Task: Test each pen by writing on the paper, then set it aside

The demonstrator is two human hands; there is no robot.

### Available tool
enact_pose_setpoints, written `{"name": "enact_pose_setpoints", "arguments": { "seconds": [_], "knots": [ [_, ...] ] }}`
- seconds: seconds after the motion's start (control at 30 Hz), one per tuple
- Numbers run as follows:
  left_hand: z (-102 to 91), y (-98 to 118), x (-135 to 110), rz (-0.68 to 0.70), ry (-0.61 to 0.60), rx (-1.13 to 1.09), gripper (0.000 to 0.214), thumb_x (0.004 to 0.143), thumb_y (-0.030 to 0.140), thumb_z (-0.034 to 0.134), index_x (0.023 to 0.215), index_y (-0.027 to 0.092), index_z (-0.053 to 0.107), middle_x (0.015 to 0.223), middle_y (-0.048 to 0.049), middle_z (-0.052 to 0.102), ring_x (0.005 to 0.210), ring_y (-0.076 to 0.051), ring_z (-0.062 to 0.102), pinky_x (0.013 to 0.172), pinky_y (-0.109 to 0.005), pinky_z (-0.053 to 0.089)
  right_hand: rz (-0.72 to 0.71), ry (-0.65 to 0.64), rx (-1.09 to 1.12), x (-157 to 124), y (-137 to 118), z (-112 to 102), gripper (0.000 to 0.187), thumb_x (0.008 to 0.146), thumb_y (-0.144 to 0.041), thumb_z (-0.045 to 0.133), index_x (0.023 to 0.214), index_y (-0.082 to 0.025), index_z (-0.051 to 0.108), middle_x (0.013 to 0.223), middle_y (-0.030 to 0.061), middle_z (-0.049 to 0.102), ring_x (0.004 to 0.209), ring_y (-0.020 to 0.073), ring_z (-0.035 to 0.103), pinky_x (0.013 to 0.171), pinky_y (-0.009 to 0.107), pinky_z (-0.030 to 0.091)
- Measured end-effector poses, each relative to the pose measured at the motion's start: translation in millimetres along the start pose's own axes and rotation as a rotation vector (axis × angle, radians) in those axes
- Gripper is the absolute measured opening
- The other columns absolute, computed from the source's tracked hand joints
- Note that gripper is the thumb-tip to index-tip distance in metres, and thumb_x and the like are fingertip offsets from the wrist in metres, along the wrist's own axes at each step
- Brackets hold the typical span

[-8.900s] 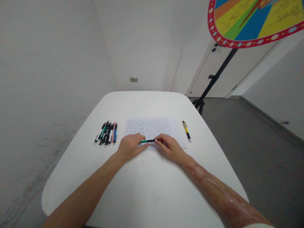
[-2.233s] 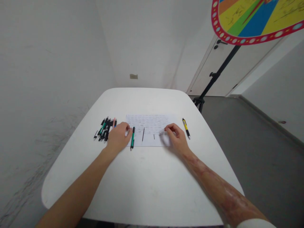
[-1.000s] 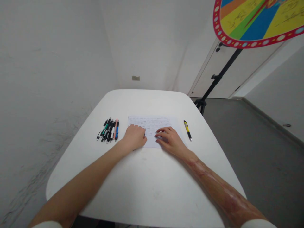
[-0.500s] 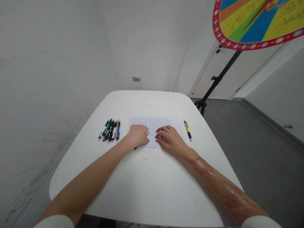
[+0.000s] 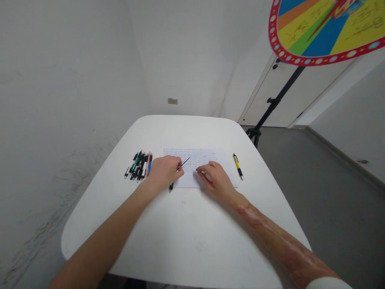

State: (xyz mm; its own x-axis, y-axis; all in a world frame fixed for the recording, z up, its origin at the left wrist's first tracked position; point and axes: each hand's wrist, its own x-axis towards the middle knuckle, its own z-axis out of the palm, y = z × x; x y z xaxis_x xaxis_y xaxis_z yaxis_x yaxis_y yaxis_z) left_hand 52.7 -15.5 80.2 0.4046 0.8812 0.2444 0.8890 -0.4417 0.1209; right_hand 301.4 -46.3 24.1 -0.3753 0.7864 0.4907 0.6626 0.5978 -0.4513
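Note:
A thin dark pen refill (image 5: 184, 163) is pinched in my left hand (image 5: 166, 170), its free end pointing up and right over the written sheet of paper (image 5: 200, 155). Just below that hand, part of a dark pen barrel with green on it (image 5: 171, 187) lies at the paper's lower edge, the rest of it hidden. My right hand (image 5: 215, 176) rests on the right half of the sheet, thumb and fingers drawn together. Whatever may be between its fingertips is too small to make out.
Several pens (image 5: 140, 165) lie bunched left of the paper on the white table (image 5: 192, 233). A yellow and black pen (image 5: 238, 166) lies right of it. Beyond the table's right edge, a colourful wheel (image 5: 319, 36) stands on a black stand (image 5: 278, 100).
My left hand has moved left and slightly up, so more of the refill shows, and the green pen part has come into view. The fingers of my right hand have drawn together.

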Motion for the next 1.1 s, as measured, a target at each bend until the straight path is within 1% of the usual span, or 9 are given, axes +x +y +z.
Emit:
{"name": "enact_pose_setpoints", "arguments": {
  "seconds": [0.07,0.17,0.23,0.3,0.5,0.77,0.9,1.0,1.1],
  "knots": [
    [9.2,-7.9,-10.7,0.075,0.106,-0.052,0.009,0.096,0.022,0.069,0.097,0.023,0.078,0.098,-0.0055,0.082,0.095,-0.025,0.076,0.083,-0.035,0.054,0.055,0.076,0.077,-4.4,-0.1,1.9,0.013,0.107,-0.021,0.062,0.11,-0.026,0.074,0.102,0.0087,0.078,0.101,0.0288,0.068,0.095,0.047,0.054],
    [25.3,-17.1,-23.6,0.225,0.217,-0.11,0.018,0.106,0.021,0.06,0.102,0.022,0.077,0.095,-0.0056,0.081,0.094,-0.023,0.074,0.088,-0.036,0.055,0.081,0.146,0.157,-8.4,-0.8,4.2,0.011,0.107,-0.025,0.063,0.108,-0.027,0.074,0.101,0.0079,0.078,0.1,0.0279,0.069,0.095,0.047,0.054],
    [33.6,-21.0,-27.9,0.309,0.247,-0.127,0.023,0.11,0.024,0.055,0.106,0.021,0.077,0.097,-0.0072,0.081,0.093,-0.022,0.073,0.088,-0.037,0.055,0.083,0.192,0.184,-9.6,-0.8,4.6,0.009,0.106,-0.026,0.065,0.108,-0.027,0.073,0.1,0.0073,0.078,0.098,0.0274,0.069,0.094,0.047,0.055],
    [38.9,-23.7,-28.8,0.357,0.259,-0.129,0.025,0.113,0.026,0.053,0.11,0.021,0.077,0.102,-0.0084,0.081,0.094,-0.023,0.072,0.088,-0.039,0.055,0.077,0.218,0.192,-10.3,0.0,4.0,0.009,0.106,-0.026,0.066,0.109,-0.028,0.074,0.1,0.0066,0.079,0.096,0.0271,0.07,0.094,0.048,0.055],
    [44.5,-25.3,-25.9,0.379,0.256,-0.111,0.025,0.116,0.026,0.05,0.114,0.022,0.075,0.108,-0.0074,0.082,0.097,-0.023,0.072,0.089,-0.041,0.051,0.034,0.235,0.208,-10.8,4.0,2.9,0.014,0.105,-0.023,0.066,0.108,-0.031,0.077,0.101,0.0047,0.082,0.099,0.0279,0.074,0.095,0.05,0.053],
    [44.9,-24.4,-27.7,0.412,0.267,-0.082,0.025,0.115,0.025,0.05,0.115,0.023,0.075,0.109,-0.007,0.082,0.097,-0.024,0.07,0.09,-0.041,0.05,0.046,0.252,0.205,-11.0,4.1,4.5,0.014,0.105,-0.024,0.067,0.108,-0.031,0.079,0.102,0.005,0.083,0.099,0.0279,0.074,0.094,0.05,0.054],
    [46.3,-23.3,-28.1,0.443,0.294,-0.059,0.024,0.115,0.025,0.051,0.115,0.022,0.075,0.109,-0.0058,0.082,0.097,-0.023,0.071,0.09,-0.04,0.05,0.059,0.245,0.19,-12.2,5.1,5.3,0.014,0.105,-0.026,0.067,0.108,-0.031,0.079,0.101,0.0053,0.083,0.1,0.0282,0.074,0.095,0.051,0.054],
    [48.5,-23.2,-27.7,0.459,0.308,-0.048,0.021,0.115,0.024,0.053,0.115,0.022,0.074,0.109,-0.0053,0.082,0.097,-0.022,0.071,0.091,-0.04,0.05,0.038,0.236,0.176,-12.8,6.7,5.9,0.014,0.105,-0.025,0.067,0.108,-0.031,0.079,0.102,0.0053,0.083,0.1,0.0277,0.074,0.096,0.051,0.055],
    [50.8,-24.2,-26.8,0.5,0.379,-0.053,0.016,0.113,0.022,0.057,0.115,0.021,0.073,0.106,-0.0052,0.082,0.094,-0.022,0.071,0.088,-0.039,0.05,-0.007,0.26,0.167,-12.7,7.8,6.3,0.014,0.104,-0.022,0.068,0.108,-0.03,0.079,0.102,0.005,0.082,0.099,0.0267,0.074,0.095,0.049,0.055]
  ]
}}
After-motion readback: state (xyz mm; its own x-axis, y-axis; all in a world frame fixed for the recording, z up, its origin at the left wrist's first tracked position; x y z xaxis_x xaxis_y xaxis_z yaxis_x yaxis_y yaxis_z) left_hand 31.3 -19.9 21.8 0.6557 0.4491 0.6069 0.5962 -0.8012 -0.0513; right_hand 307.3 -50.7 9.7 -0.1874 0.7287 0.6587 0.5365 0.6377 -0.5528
